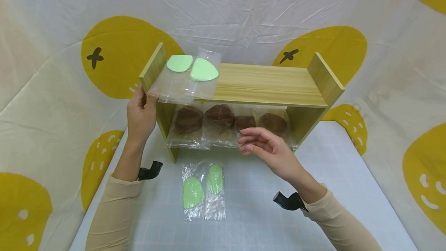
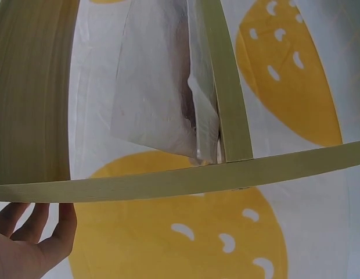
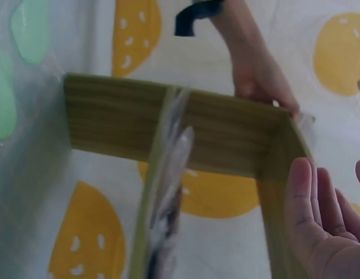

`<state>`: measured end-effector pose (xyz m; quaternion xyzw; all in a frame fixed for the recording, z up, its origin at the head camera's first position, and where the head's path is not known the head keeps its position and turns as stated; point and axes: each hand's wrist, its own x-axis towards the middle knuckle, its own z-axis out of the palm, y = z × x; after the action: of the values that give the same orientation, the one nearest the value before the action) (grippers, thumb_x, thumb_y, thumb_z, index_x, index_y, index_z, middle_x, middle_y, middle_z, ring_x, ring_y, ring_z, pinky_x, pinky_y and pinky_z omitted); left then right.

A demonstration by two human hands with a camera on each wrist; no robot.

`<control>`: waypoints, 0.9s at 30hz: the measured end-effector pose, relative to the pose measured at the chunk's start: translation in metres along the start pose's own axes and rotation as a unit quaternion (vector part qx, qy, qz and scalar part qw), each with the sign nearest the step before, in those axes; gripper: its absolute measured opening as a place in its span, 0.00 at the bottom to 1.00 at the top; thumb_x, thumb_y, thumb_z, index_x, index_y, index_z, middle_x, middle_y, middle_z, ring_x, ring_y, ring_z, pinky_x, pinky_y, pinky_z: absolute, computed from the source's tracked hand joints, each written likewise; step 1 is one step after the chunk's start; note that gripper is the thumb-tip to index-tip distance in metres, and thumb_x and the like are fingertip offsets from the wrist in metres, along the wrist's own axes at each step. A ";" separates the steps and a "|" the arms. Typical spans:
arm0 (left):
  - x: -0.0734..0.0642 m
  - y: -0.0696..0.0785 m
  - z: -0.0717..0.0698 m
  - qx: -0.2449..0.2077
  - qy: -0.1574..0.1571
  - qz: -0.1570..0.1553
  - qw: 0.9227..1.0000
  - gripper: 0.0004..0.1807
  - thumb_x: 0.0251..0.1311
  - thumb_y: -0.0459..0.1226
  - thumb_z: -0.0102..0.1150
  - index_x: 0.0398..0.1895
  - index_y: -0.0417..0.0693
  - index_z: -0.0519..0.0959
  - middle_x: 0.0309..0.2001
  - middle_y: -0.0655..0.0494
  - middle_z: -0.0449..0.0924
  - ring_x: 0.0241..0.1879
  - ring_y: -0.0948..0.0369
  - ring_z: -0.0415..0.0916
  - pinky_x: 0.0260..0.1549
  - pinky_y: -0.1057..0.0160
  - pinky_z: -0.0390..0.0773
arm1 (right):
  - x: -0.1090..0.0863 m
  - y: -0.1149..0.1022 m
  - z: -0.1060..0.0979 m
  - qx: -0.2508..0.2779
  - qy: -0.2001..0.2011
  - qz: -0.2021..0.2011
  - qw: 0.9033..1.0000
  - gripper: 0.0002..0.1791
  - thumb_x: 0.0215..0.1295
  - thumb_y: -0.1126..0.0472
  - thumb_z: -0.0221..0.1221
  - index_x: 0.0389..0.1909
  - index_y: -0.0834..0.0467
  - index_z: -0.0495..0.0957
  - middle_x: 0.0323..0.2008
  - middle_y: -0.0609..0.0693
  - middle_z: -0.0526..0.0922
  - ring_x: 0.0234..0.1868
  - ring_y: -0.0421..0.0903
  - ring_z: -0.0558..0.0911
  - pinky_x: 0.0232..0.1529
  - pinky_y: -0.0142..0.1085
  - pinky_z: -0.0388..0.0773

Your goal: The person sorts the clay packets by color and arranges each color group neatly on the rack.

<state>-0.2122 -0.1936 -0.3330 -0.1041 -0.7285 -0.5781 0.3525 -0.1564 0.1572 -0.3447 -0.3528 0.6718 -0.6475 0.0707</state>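
Observation:
A two-level wooden shelf (image 1: pixel 265 82) stands on the table. My left hand (image 1: pixel 141 115) holds its left side panel (image 1: pixel 154 67), thumb at the front edge, fingers along the outer face. Close by on the top board lie two clear bags with flat light-green pieces (image 1: pixel 204 70), their lower ends hanging over the front edge. In front of the lower level hovers my right hand (image 1: pixel 266 150), fingers loosely bent and holding nothing. Behind it, several clear bags of dark brown round pieces (image 1: pixel 219 114) line the lower board, partly covered by that hand.
Two more clear bags with light-green pieces (image 1: pixel 193 193) lie on the pale table (image 1: pixel 251 220) before the shelf. A white cloth with yellow shapes (image 1: pixel 244 18) hangs behind and at both sides. Black wrist mounts (image 1: pixel 150 171) sit on both forearms.

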 end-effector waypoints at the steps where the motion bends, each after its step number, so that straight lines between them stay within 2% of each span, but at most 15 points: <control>1: 0.000 0.000 0.000 -0.002 -0.001 0.001 1.000 0.21 0.74 0.41 0.53 0.66 0.43 0.75 0.52 0.56 0.80 0.47 0.61 0.75 0.43 0.68 0.75 | -0.002 0.004 0.001 0.003 -0.002 0.004 1.000 0.20 0.72 0.72 0.54 0.63 0.66 0.71 0.52 0.66 0.77 0.52 0.61 0.80 0.51 0.49 0.78; 5: 0.000 0.000 0.000 -0.005 -0.003 0.003 1.000 0.21 0.74 0.41 0.53 0.66 0.44 0.75 0.52 0.57 0.80 0.47 0.61 0.75 0.43 0.68 0.75 | -0.009 0.021 0.002 0.010 -0.024 0.026 0.999 0.20 0.73 0.72 0.53 0.64 0.68 0.69 0.53 0.65 0.77 0.52 0.60 0.80 0.51 0.49 0.78; 8: 0.000 0.000 0.000 -0.001 -0.002 0.003 1.000 0.21 0.74 0.41 0.53 0.66 0.45 0.75 0.53 0.57 0.80 0.47 0.61 0.75 0.43 0.68 0.75 | -0.013 0.037 0.003 -0.004 -0.053 0.046 0.998 0.20 0.73 0.71 0.54 0.65 0.66 0.70 0.55 0.61 0.78 0.52 0.61 0.80 0.51 0.47 0.78; 13: 0.000 -0.001 0.001 0.003 -0.001 0.005 1.000 0.22 0.74 0.42 0.54 0.67 0.44 0.75 0.54 0.53 0.80 0.46 0.61 0.75 0.42 0.69 0.75 | -0.022 0.066 0.008 -0.016 -0.110 0.082 0.990 0.22 0.73 0.71 0.54 0.66 0.63 0.70 0.56 0.60 0.77 0.54 0.62 0.79 0.50 0.47 0.79; 16: 0.000 -0.003 0.001 0.006 0.001 0.005 1.000 0.22 0.74 0.43 0.54 0.67 0.44 0.75 0.54 0.51 0.80 0.46 0.62 0.75 0.42 0.69 0.74 | -0.027 0.082 0.012 -0.003 -0.126 0.112 0.986 0.22 0.74 0.70 0.53 0.66 0.63 0.69 0.56 0.62 0.77 0.54 0.64 0.79 0.50 0.49 0.79; 21: 0.000 -0.002 0.000 0.007 0.003 0.004 1.000 0.22 0.74 0.42 0.54 0.67 0.45 0.74 0.56 0.52 0.80 0.47 0.62 0.75 0.44 0.68 0.74 | -0.032 0.107 0.017 0.021 -0.119 0.162 0.979 0.22 0.74 0.68 0.53 0.66 0.66 0.69 0.56 0.66 0.76 0.53 0.66 0.79 0.49 0.54 0.78; 27: 0.000 -0.002 0.000 0.007 0.002 -0.001 1.000 0.21 0.74 0.41 0.53 0.67 0.46 0.74 0.55 0.53 0.80 0.47 0.61 0.75 0.44 0.68 0.74 | -0.032 0.140 0.020 0.039 -0.077 0.214 0.973 0.22 0.74 0.68 0.52 0.66 0.71 0.67 0.57 0.74 0.73 0.54 0.69 0.77 0.50 0.56 0.77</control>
<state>-0.2139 -0.1940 -0.3345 -0.1000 -0.7321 -0.5733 0.3541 -0.1748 0.1467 -0.4879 -0.2471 0.6981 -0.6141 0.2730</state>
